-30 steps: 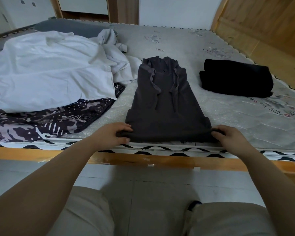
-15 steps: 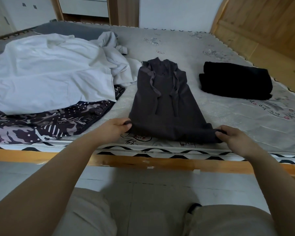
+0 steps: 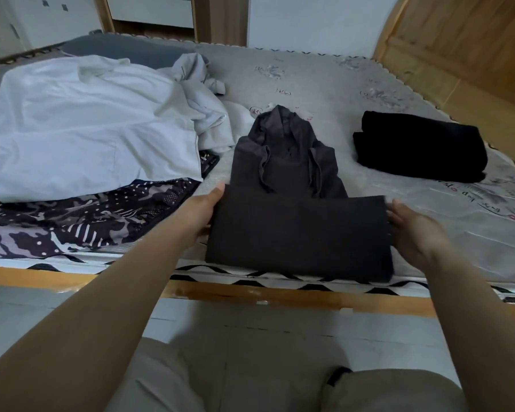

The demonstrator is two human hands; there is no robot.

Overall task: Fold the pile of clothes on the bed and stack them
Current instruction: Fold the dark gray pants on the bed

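Observation:
A dark grey hooded top [image 3: 295, 227] lies lengthwise on the mattress [image 3: 324, 84] near its front edge, sleeves folded in, hood pointing away. Its lower part is lifted and doubled up towards the hood. My left hand [image 3: 204, 209] holds the left end of that raised hem, fingers behind the cloth. My right hand [image 3: 411, 230] holds the right end the same way. To the left lies a white garment [image 3: 87, 126] on top of a dark patterned one [image 3: 81, 221], with a light grey one [image 3: 199, 84] crumpled behind. A folded black garment [image 3: 419, 147] sits to the right.
The wooden bed frame [image 3: 280, 295] runs along the front edge above the tiled floor. A wooden headboard [image 3: 458, 40] rises at the right. My knees in beige shorts [image 3: 384, 391] are at the bottom of the view.
Both hands have lifted the hem of the dark grey top off the mattress edge and carried it away from me, so the lower part now stands folded over the body.

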